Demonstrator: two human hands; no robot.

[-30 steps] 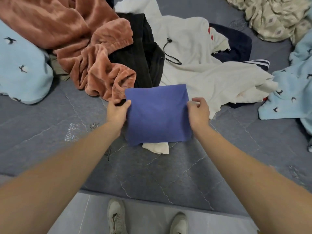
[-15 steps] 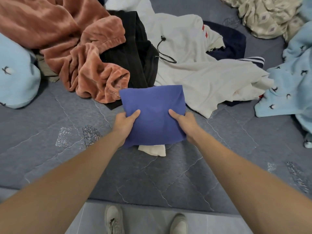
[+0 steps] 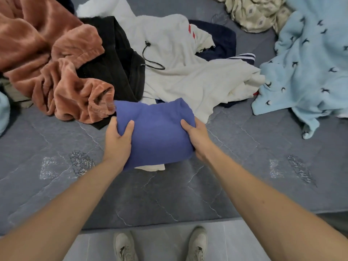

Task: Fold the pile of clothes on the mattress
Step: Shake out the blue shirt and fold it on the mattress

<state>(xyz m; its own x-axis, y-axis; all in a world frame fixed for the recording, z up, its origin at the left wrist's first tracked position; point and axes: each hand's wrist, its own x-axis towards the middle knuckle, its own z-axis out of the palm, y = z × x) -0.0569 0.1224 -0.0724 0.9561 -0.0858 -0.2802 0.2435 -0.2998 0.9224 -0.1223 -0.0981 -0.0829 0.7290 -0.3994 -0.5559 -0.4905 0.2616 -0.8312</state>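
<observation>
A folded blue garment [image 3: 157, 134] bulges upward at the centre of the grey mattress [image 3: 244, 157], with a cream piece [image 3: 150, 167] showing under its near edge. My left hand [image 3: 117, 141] grips its left side, thumb on top. My right hand [image 3: 196, 139] grips its right side with the fingers tucked under. Behind it lies the unfolded pile: a rust velvet garment [image 3: 56, 72], a black garment [image 3: 116, 61] and a white hooded garment [image 3: 180, 72].
A light blue blanket with dark bird marks [image 3: 308, 68] spreads at the right. A patterned beige cloth [image 3: 254, 14] lies at the far right back, a navy striped piece [image 3: 224, 42] behind the white one. My shoes [image 3: 125, 247] stand on the floor below the mattress edge.
My hands slid from the garment's upper corners down its sides, then gripped it from both sides. Its flat square shape has bunched into a raised bundle.
</observation>
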